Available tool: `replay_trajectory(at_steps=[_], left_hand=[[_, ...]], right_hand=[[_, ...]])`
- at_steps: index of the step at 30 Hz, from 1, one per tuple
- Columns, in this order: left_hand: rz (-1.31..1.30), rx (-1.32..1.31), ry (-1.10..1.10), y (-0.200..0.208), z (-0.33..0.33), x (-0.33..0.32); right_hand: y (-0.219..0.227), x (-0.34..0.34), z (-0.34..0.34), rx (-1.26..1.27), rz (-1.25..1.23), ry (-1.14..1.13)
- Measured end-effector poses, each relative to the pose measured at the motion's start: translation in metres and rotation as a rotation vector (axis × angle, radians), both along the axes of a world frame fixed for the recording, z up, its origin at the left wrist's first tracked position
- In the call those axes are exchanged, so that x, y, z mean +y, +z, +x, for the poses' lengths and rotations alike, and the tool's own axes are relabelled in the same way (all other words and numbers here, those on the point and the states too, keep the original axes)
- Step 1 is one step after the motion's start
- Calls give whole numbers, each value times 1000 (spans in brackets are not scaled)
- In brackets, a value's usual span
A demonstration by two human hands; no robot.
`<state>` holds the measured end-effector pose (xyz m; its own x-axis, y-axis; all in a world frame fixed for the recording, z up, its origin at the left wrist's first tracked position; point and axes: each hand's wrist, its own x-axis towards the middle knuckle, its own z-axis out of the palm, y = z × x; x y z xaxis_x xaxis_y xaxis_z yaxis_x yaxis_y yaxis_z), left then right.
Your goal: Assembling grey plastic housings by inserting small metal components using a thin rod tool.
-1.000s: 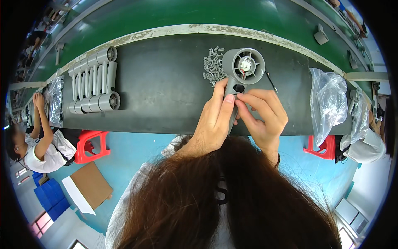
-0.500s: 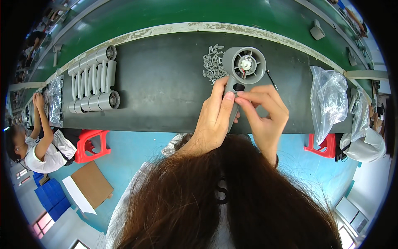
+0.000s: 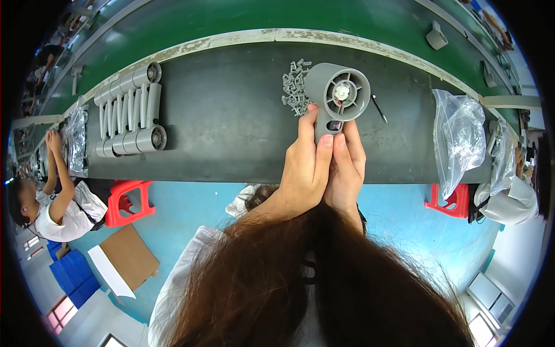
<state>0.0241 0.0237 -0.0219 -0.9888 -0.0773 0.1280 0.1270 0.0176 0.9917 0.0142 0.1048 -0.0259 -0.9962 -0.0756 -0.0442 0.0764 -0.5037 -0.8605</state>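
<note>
A grey handheld fan body (image 3: 319,82) with a round barrel is held up over the dark table, its open end showing spokes and a white centre with a red wire. My left hand (image 3: 303,163) wraps the handle from the left, thumb near the dark oval opening below the barrel. From the other side my right hand (image 3: 347,172) closes round the same handle, its thumb beside the left one. Both hands hide most of the handle. Small grey plastic parts (image 3: 296,89) lie heaped just left of the barrel. To its right rests a thin black pen-like tool (image 3: 379,109).
Several similar grey fan bodies (image 3: 128,141) lie in rows on the table's left. A clear plastic bag (image 3: 459,133) hangs over the right front edge. Beyond the pale ledge runs a green surface (image 3: 243,20). A person (image 3: 55,199) works at far left beside a red stool (image 3: 128,199).
My right hand has left its pinch near the opening and now wraps the handle. The barrel has turned, so more of its side shows.
</note>
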Motion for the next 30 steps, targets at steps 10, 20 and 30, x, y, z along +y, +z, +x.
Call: replay_trajectory(at_steps=[10, 20, 30], left_hand=[[-39, -24, 39, -4, 0, 2], [268, -150, 2, -3, -7, 0], [472, -240, -76, -6, -26, -3]], right_hand=[[-5, 0, 1, -46, 52, -8], [2, 7, -1, -133, 171, -11], [1, 22, -21, -14, 171, 17]])
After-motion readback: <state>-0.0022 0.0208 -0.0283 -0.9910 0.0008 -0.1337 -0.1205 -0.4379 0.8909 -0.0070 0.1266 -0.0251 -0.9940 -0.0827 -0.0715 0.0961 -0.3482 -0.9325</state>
